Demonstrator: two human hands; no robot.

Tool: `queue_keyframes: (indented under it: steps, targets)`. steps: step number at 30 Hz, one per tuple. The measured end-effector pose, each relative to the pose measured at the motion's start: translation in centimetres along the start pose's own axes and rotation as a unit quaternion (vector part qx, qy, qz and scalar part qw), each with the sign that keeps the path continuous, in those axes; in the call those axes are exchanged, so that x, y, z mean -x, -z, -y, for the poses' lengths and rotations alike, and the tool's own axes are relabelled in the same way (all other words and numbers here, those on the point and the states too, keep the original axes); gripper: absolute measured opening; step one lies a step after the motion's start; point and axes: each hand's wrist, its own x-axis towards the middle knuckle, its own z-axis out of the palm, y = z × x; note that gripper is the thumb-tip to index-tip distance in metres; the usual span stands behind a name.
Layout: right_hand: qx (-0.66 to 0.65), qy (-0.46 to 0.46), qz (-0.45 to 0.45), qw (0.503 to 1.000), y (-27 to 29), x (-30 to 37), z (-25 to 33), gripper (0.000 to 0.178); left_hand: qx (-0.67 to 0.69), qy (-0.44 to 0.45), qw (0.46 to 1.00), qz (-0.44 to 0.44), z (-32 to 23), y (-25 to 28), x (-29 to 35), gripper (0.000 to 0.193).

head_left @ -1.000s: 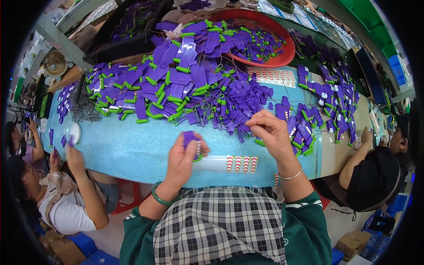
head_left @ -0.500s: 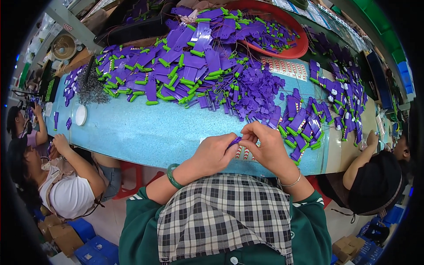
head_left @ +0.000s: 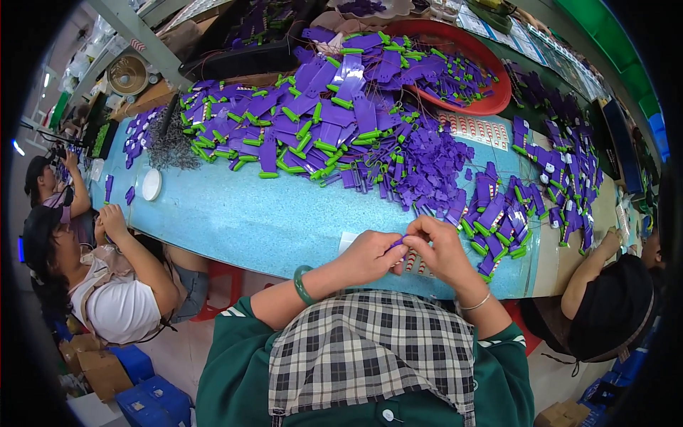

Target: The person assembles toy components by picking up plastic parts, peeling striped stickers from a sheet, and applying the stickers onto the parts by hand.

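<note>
Close to the table's near edge, my left hand (head_left: 368, 257) pinches a small purple plastic piece (head_left: 395, 244) between thumb and fingers. The fingertips of my right hand (head_left: 440, 249) close on the piece's other end, so the two hands almost meet. Fingers cover most of the piece, and its exact kind cannot be made out. Partly under my hands lies a sheet of red-and-white stickers (head_left: 421, 266). Just beyond them is a heap of small purple plastic parts (head_left: 431, 165). Flat purple pieces with green ends (head_left: 491, 217) lie to the right of my right hand.
A large pile of purple-and-green pieces (head_left: 306, 128) spreads over the blue table (head_left: 235, 213). Behind it stands a red basin (head_left: 498, 96). A round white lid (head_left: 151, 184) and tangled dark wire parts (head_left: 173, 146) lie left. Co-workers sit at both sides.
The whole view has shifted slightly, moving the scene right and down. Both my hands stay together on the purple piece, with fingers slightly rearranged. The left co-worker's hand is raised a little.
</note>
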Motion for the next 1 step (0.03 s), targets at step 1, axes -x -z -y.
queue_keyframes:
  steps: [1]
  targets:
    - [0.005,-0.024,0.041,0.999,0.87,-0.19,-0.8,0.011,-0.058,-0.014,0.997,0.04,0.18,0.55,-0.68,0.018]
